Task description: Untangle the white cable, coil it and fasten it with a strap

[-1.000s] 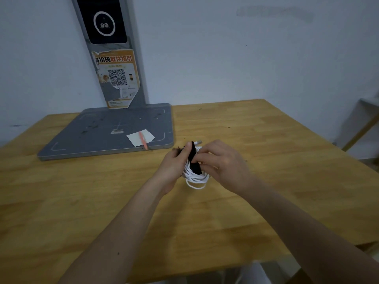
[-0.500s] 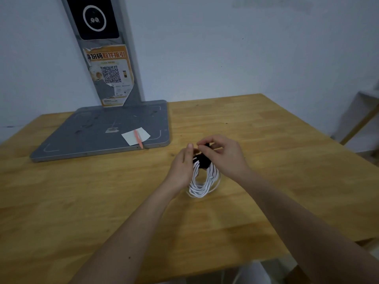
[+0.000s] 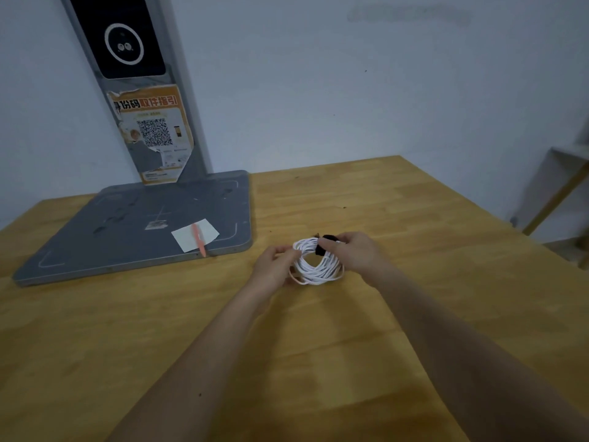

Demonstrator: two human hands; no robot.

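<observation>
The white cable (image 3: 317, 264) is wound into a neat round coil and sits low over the wooden table (image 3: 414, 237), near the middle, held between both hands. The left hand (image 3: 274, 266) pinches the coil's left side with its fingers closed around the strands, which seems meant to keep the loops stacked so they cannot spring apart. The right hand (image 3: 358, 253) grips the far right part of the coil, right where the black strap (image 3: 323, 245) crosses the strands. Its fingers are curled tight over the strap, likely pressing the end down so it sticks to itself. The strap wraps across the bundle at one spot only, at the top of the ring, and a short dark tip pokes out just beyond it.

Judging by how things lie, the untangling and coiling are done and the fastening is at its last stage. Whether the strap is fully closed underneath cannot be seen, as the fingers hide that part.

Off to the left, well apart from the hands, a grey stand base (image 3: 143, 224) rests on the table with a white slip of paper (image 3: 196, 234) and a thin orange stick (image 3: 199, 240) on it. None of that gets in the way of the work.
</observation>
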